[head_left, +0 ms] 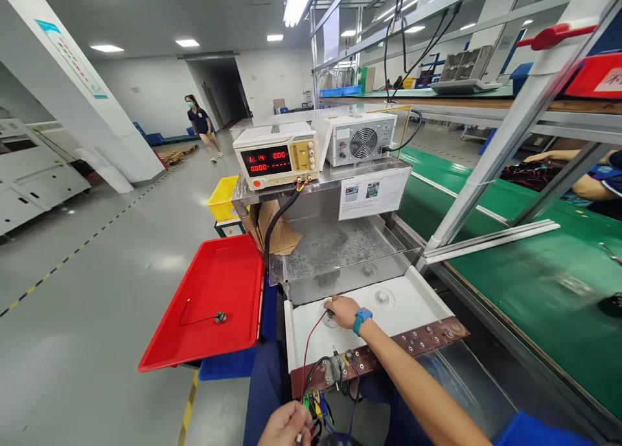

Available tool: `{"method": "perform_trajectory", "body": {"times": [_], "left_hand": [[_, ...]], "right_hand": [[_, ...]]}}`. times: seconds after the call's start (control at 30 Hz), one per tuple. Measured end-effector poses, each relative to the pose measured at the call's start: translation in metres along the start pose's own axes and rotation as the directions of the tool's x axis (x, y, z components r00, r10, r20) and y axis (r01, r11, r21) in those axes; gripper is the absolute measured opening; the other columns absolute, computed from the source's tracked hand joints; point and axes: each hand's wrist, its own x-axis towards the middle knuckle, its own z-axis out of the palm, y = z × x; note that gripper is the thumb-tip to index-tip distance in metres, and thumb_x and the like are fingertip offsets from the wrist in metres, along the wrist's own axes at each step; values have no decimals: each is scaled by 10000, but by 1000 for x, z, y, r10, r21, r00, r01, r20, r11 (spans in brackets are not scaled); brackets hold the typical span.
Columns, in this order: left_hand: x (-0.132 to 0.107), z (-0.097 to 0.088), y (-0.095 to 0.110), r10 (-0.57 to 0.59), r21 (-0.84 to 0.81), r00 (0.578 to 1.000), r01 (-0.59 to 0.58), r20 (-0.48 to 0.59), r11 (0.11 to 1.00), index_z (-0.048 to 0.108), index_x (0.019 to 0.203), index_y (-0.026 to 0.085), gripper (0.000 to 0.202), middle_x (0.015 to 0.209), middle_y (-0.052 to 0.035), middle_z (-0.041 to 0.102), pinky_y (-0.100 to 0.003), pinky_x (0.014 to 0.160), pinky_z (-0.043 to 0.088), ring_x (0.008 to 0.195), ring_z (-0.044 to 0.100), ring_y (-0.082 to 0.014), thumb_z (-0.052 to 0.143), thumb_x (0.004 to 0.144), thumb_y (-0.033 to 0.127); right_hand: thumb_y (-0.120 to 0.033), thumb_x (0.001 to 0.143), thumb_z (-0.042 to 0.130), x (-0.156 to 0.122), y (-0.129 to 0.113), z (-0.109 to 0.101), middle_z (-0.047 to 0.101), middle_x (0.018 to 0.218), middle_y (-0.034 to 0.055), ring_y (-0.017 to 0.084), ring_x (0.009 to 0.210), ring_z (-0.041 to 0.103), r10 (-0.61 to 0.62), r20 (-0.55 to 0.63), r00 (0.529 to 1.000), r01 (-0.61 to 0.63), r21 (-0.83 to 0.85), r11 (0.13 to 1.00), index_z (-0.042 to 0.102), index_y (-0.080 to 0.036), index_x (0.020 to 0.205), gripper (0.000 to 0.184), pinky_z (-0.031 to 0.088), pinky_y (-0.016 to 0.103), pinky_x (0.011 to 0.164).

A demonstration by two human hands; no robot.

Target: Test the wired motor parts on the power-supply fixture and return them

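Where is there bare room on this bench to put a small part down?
Most of the red tray is bare; one small wired part lies toward its right side. The white tray is free right of the right hand, pinching the red wire, beyond a clear disc. Crowded: the wire bundle by the left hand.

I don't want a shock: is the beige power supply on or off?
On. The power supply has lit red digits on its display.
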Motion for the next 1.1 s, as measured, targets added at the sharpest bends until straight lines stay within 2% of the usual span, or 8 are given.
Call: {"method": "perform_trajectory", "body": {"times": [0.1,0.23,0.33,0.47,0.57,0.67,0.93,1.1], "left_hand": [[3,20,0,21,-117,995,-10,94,993,555,718,167,660,479,23,551,-191,446,223,404,406,-50,702,574,794],[3,47,33,87,-206,983,-53,159,977,595,839,169,571,611,-2,633,-187,397,281,395,461,-60,763,634,675],[16,61,69,187,-152,981,-176,59,973,622,842,152,478,730,-40,673,-207,497,428,523,570,-94,750,709,593],[60,71,95,365,190,925,-342,-102,920,656,823,144,469,706,-53,687,-282,642,497,638,619,-164,642,752,607],[92,75,92,456,367,880,-384,-133,847,694,799,149,372,772,-56,718,-297,690,477,717,622,-194,645,730,511],[109,77,81,482,447,867,-385,-123,807,706,754,153,293,758,-53,732,-305,713,465,725,621,-205,626,728,434],[119,74,64,512,558,852,-373,-110,741,700,706,163,291,691,-43,713,-288,712,460,702,620,-200,570,762,417],[125,73,60,508,583,854,-358,-111,729,697,733,160,308,705,-44,707,-272,691,455,714,622,-196,566,778,434]], "right_hand": [[-106,823,501,1,3,11,649,1128,139,266,961,655,14,4,1000,-14,24,1000,659,-209,1150,378,465,314,730],[-142,839,503,-1,8,26,623,1137,109,245,1001,619,34,-50,998,-28,120,992,637,-245,1228,424,453,314,795],[-168,845,514,-4,13,32,604,1128,87,232,1036,584,37,-86,996,-21,186,982,613,-275,1288,466,432,296,831],[-212,838,537,-4,16,36,591,1097,75,222,1020,570,38,-127,991,-5,248,969,616,-288,1299,474,421,284,832],[-259,836,555,-3,17,35,600,1060,67,216,994,571,54,-125,991,-18,272,962,643,-281,1263,436,421,274,812],[-287,845,552,-3,17,35,609,1034,60,207,959,577,61,-137,989,-21,276,961,674,-285,1210,385,420,265,786],[-317,857,553,-4,19,36,624,1059,66,214,988,578,68,-166,984,-20,276,961,646,-295,1263,417,423,266,805],[-295,832,559,-4,19,37,623,1042,75,219,974,583,63,-174,983,-12,277,961,673,-277,1211,396,426,273,801]]}}
